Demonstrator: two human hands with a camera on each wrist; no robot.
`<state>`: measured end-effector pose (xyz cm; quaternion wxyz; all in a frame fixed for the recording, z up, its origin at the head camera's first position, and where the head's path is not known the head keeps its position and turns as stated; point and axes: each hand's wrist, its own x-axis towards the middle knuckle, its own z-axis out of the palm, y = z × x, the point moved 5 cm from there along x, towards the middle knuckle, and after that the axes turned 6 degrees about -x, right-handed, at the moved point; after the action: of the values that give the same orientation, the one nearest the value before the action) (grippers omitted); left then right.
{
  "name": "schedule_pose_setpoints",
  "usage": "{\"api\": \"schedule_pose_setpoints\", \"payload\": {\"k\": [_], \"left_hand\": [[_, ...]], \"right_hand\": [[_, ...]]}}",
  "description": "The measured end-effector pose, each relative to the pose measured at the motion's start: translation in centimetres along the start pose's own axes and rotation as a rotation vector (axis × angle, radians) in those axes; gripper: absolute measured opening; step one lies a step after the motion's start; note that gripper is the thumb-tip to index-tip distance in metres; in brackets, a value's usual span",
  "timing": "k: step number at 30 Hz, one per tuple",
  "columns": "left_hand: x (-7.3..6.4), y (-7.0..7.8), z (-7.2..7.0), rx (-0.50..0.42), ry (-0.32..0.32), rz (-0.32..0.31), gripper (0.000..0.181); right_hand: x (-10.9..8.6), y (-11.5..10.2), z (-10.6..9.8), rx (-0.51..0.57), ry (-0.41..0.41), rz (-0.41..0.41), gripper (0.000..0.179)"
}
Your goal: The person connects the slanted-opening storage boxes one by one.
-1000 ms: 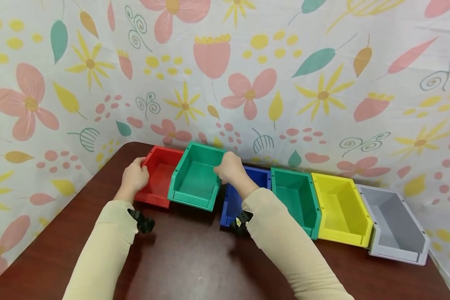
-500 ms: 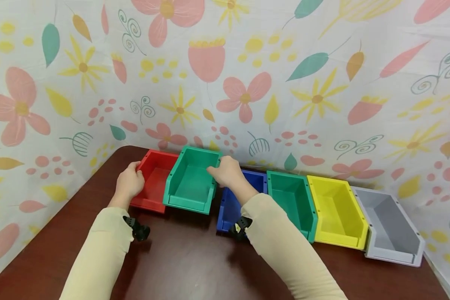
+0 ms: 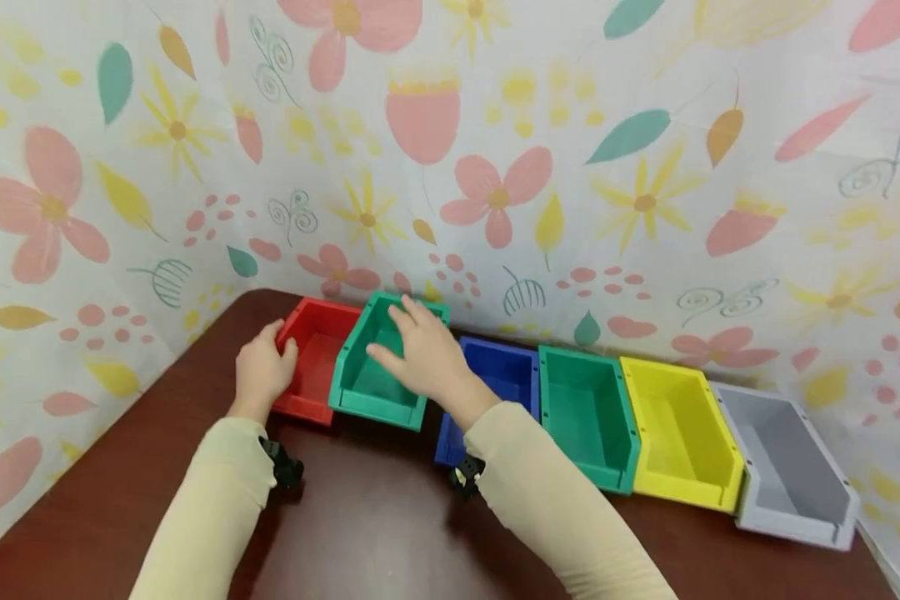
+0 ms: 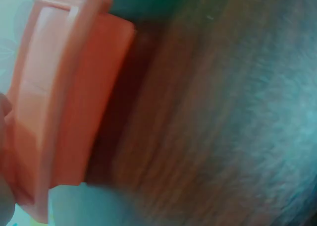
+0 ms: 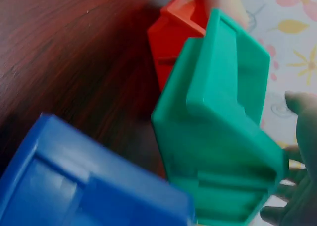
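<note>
The left hand is at the left wall of the red bin, and it pinches this wall between the thumb and the fingers. In the left wrist view only a small part of the fingers is seen, at the edge, against the red plastic. The right hand is above the right part of the green bin, with its fingers spread and pinching nothing. Whether this hand touches the rim of the bin, I cannot tell.

The red bin is at the left end of the row, on the dark table. The green bin is just beside it, on the right, and covers in the head view a part of its right edge; I cannot tell if it rests on it. Next to the green bin comes the blue bin, with a dark gap between their front parts, and the right forearm passes before it. Further to the right stand, close side by side, the second green bin, the yellow bin and the grey bin. Behind the row hangs a white cloth with flowers and leaves
</note>
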<state>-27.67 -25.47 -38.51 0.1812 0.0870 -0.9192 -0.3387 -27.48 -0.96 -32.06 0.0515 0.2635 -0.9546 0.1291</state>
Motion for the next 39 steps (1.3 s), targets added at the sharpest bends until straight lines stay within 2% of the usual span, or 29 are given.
{"api": "schedule_pose_setpoints", "payload": {"k": [4, 10, 13, 20, 28, 33, 39], "left_hand": [[-1.3, -0.4, 1.5, -0.012, 0.033, -0.03, 0.042], [-0.9, 0.6, 1.1, -0.053, 0.156, -0.042, 0.038], [-0.7, 0.9, 1.2, -0.073, 0.173, -0.061, 0.037], [-0.8, 1.0, 1.9, -0.122, 0.208, -0.055, 0.036], [-1.6, -0.4, 1.1, -0.101, 0.259, -0.082, 0.034], [-1.2, -0.6, 0.6, -0.097, 0.28, -0.077, 0.034], [-0.8, -0.2, 0.7, -0.104, 0.264, -0.078, 0.035]], "right_hand": [[-0.4, -0.9, 1.6, -0.012, -0.106, -0.052, 0.077], [0.5, -1.5, 1.3, -0.035, -0.174, -0.079, 0.077], [0.6, -1.3, 1.2, -0.059, -0.21, -0.069, 0.077], [0.8, -0.9, 1.3, -0.074, -0.213, -0.04, 0.078], [1.2, -2.1, 2.2, -0.078, -0.226, -0.079, 0.079], [1.7, -2.3, 2.3, -0.077, -0.205, -0.095, 0.08], [1.7, -2.0, 2.3, -0.076, -0.198, -0.074, 0.08]]}}
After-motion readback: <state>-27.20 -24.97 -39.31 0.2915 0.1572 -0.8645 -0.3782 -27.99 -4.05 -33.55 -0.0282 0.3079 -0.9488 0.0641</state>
